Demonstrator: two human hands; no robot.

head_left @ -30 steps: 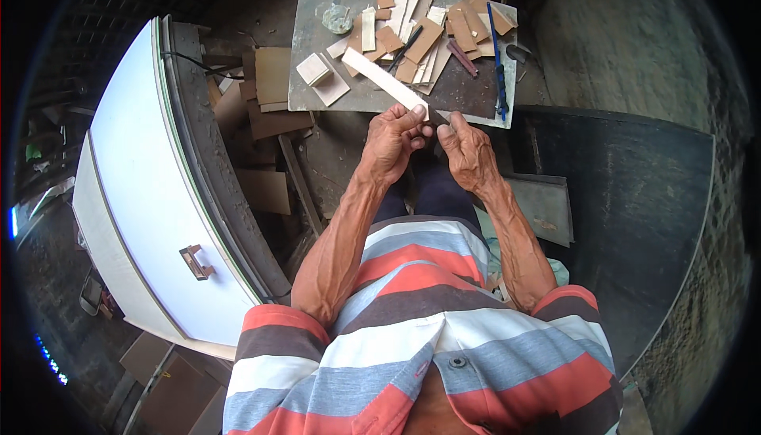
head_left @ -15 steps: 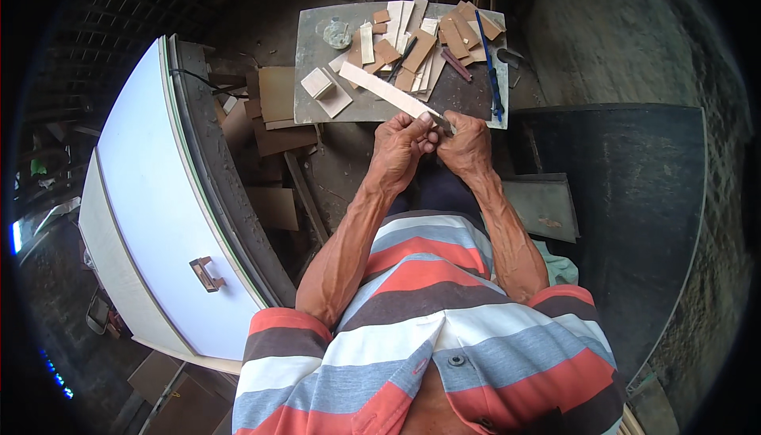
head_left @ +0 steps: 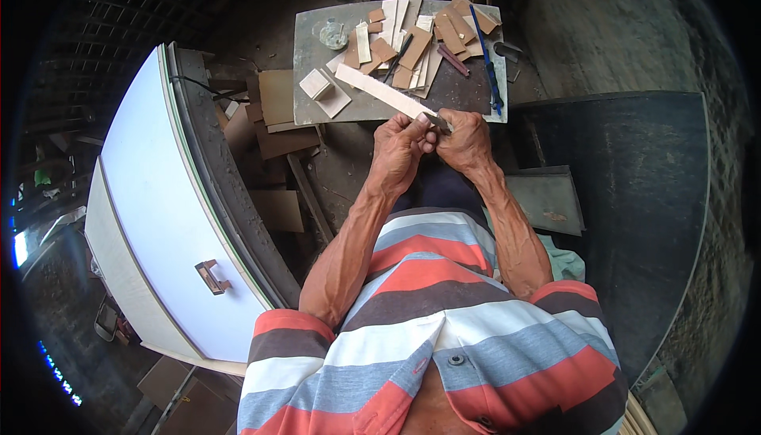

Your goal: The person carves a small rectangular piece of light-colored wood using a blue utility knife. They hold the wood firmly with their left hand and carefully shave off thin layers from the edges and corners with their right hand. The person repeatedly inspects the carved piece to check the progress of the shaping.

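A long, pale wooden strip [head_left: 379, 90] slants up and left over the near edge of the small table. My left hand [head_left: 396, 153] pinches its near end between thumb and fingers. Close beside it, my right hand [head_left: 466, 143] is closed round a knife, whose handle is hidden in the fist. Its short metal blade [head_left: 437, 122] lies against the strip's near end, next to my left thumb. Both hands are almost touching, just in front of the table.
On the table [head_left: 349, 19] lie several wood offcuts [head_left: 416, 48], a stack of pale blocks [head_left: 315, 84], a glass jar [head_left: 333, 36], a dark red piece [head_left: 453, 60] and a blue hacksaw [head_left: 487, 58]. A white cabinet panel [head_left: 166, 197] stands left, a dark board [head_left: 618, 189] right.
The blade has shifted slightly left against the strip's near end. The strip's far end sits a little further left in view. Both hands keep their grips.
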